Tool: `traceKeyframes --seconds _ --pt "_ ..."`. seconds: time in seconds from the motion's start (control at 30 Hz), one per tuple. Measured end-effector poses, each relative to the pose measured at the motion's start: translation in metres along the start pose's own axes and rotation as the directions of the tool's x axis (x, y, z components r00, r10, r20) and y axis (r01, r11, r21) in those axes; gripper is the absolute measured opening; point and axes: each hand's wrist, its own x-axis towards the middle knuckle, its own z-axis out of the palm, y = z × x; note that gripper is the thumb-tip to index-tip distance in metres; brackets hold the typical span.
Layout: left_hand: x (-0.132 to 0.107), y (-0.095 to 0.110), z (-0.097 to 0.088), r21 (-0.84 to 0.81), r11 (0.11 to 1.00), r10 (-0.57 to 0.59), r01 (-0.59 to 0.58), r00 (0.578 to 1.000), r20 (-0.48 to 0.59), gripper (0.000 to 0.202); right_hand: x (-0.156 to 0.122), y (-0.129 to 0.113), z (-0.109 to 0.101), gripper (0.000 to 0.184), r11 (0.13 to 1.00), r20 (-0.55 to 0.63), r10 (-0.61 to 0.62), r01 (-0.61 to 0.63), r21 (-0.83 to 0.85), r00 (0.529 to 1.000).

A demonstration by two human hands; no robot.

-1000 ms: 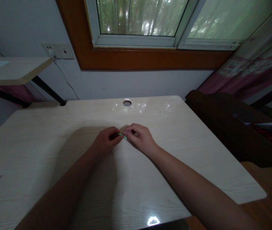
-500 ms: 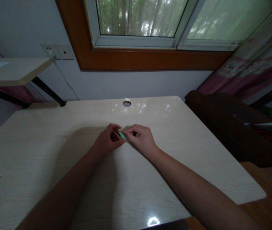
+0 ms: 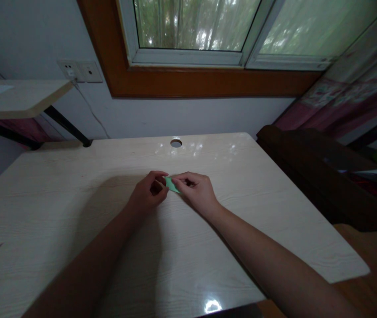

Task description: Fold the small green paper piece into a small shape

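Observation:
A small green piece of paper (image 3: 171,184), seemingly folded, is held between my two hands near the middle of the desk (image 3: 241,194). My left hand (image 3: 147,191) curls around its left end, with the index finger at the upper corner and the thumb at the lower one. From the other side, my right hand (image 3: 196,187) pinches the paper between thumb and fingers. The fingertips under the paper are hidden.
A round cable hole (image 3: 176,143) lies near the desk's back edge, below the window (image 3: 195,26). At the left a raised shelf (image 3: 25,99) stands on black legs. Dark wooden furniture (image 3: 307,168) borders the right side.
My left thumb has drawn back to the left along the paper's lower edge, and more of the green surface shows. My right hand has hardly moved.

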Motion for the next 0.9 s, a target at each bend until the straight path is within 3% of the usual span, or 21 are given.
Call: traceKeyframes --seconds 0.27,0.5,0.67,0.9 --pt "0.002 -0.011 -0.001 -0.196 0.980 0.033 -0.038 0.999 -0.031 0.031 -0.001 0.009 0.004 0.016 0.986 0.046 0.010 -0.017 0.164 0.999" --pt "0.004 -0.019 -0.002 -0.286 0.958 -0.041 0.019 0.996 -0.073 0.027 -0.001 0.002 0.000 0.013 0.993 0.073 -0.107 0.102 0.064 0.992" --pt "0.005 -0.010 -0.004 -0.345 0.938 -0.073 0.042 0.994 -0.078 0.021 0.001 0.002 -0.001 0.012 0.992 0.032 -0.061 0.058 0.109 0.998" --pt "0.002 -0.001 -0.006 -0.416 0.907 -0.072 0.061 0.997 -0.011 0.020 0.002 0.006 -0.001 0.014 0.982 0.066 -0.058 0.045 0.183 0.996"
